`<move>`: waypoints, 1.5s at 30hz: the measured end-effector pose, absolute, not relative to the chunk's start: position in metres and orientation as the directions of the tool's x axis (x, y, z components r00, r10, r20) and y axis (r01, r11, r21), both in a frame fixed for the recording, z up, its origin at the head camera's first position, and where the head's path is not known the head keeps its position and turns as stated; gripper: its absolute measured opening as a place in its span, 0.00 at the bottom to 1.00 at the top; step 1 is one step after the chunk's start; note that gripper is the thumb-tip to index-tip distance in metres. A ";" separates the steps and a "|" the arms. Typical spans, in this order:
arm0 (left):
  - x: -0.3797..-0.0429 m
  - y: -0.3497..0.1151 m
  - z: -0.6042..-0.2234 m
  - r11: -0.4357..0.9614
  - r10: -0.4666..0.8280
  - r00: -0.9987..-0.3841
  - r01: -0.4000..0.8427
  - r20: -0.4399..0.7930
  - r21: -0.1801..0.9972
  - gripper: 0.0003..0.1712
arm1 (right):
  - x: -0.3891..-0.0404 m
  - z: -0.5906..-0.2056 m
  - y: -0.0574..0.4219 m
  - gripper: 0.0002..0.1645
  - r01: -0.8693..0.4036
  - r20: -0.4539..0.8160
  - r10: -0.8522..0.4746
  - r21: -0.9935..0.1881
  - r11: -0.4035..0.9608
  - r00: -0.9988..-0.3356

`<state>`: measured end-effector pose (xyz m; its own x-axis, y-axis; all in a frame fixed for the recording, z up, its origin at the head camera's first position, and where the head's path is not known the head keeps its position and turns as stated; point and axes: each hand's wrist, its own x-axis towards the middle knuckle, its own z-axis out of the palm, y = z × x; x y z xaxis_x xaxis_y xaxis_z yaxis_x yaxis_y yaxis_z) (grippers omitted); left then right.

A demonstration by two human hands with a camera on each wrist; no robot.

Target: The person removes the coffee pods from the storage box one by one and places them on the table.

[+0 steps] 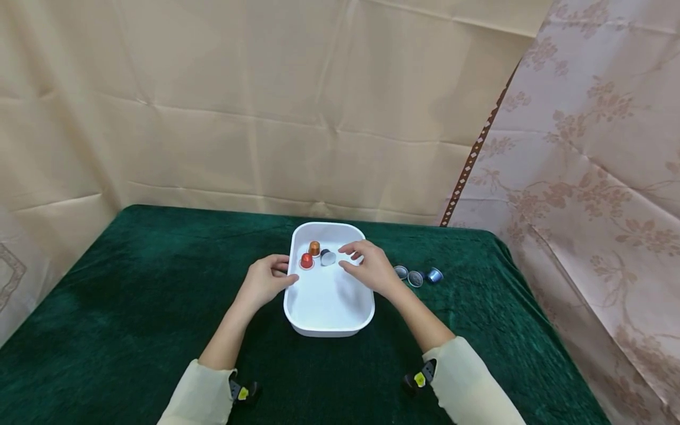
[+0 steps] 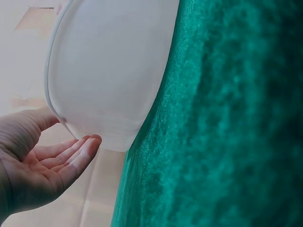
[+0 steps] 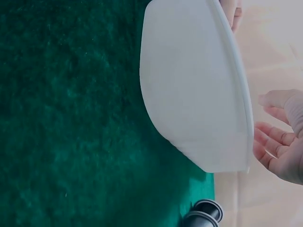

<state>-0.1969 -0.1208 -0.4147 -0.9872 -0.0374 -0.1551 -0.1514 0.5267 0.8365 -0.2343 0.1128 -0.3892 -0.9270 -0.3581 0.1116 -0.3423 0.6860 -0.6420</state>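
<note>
A white plastic tub [image 1: 326,307] stands on the green cloth in the head view. My left hand [image 1: 264,280] grips its left rim, thumb over the edge and fingers against the outer wall [image 2: 109,71]. Inside the tub sit a red coffee capsule [image 1: 306,260] and an orange coffee capsule [image 1: 314,248]. Beside them a dark coffee capsule [image 1: 327,258] lies tipped, its pale lid showing. Over the tub's right side hovers my right hand [image 1: 373,269], fingers loosely bent and apart, with nothing between them.
Right of the tub, two coffee capsules with silvery lids [image 1: 415,278] and a blue coffee capsule [image 1: 434,275] lie on the green cloth [image 1: 159,307]. A beige curtain [image 1: 265,118] hangs behind the table, and a flowered curtain [image 1: 600,177] at the right.
</note>
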 end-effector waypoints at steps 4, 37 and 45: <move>-0.197 -0.121 -0.413 0.525 -0.036 -0.988 -0.148 -0.152 0.838 0.28 | -0.237 -0.391 0.107 0.18 -0.335 0.097 -0.364 -0.656 0.677 -0.926; -0.197 -0.120 -0.415 0.524 -0.046 -0.987 -0.153 -0.151 0.838 0.28 | -0.258 -0.407 0.084 0.16 -0.302 0.041 -0.371 -0.667 0.681 -0.928; -0.195 -0.120 -0.414 0.518 -0.047 -0.986 -0.161 -0.159 0.840 0.28 | -0.261 -0.407 0.078 0.17 -0.327 0.051 -0.391 -0.653 0.683 -0.919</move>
<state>-0.1953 -0.1201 -0.4140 -0.9861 -0.0470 -0.1594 -0.1605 0.5175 0.8405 -0.2615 0.0781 -0.4070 -0.9188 -0.3914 0.0512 -0.3272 0.6827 -0.6534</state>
